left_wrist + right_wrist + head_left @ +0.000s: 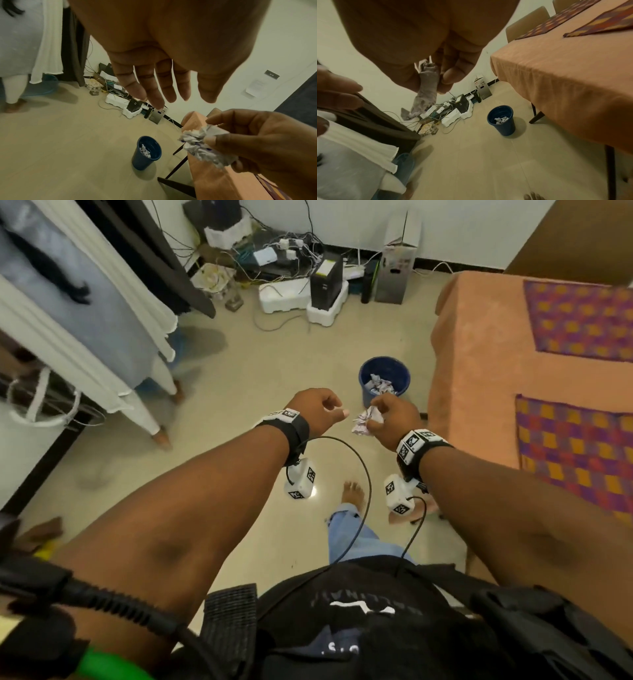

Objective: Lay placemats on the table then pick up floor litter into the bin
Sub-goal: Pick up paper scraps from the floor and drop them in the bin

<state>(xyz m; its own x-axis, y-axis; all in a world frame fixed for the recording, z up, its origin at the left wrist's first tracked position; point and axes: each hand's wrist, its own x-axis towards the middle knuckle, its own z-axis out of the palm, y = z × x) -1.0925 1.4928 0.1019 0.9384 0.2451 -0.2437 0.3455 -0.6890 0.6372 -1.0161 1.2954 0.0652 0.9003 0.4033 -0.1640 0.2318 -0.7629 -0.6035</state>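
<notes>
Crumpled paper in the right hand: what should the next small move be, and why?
Probably carry the crumpled paper forward over the blue bin and let go. The right hand pinches it short of the rim, the bin already holds similar paper, and both placemats lie on the table.

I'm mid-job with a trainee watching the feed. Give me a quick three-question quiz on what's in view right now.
1. True or false: the blue bin already holds crumpled paper.
2. Which hand holds the paper ball? A) left hand B) right hand C) neither
3. Fill in: two patterned placemats lie on the table's ____-coloured cloth.

Key: 1 true. 2 B; the left hand is empty, its fingers straight in the left wrist view. 3 orange.
</notes>
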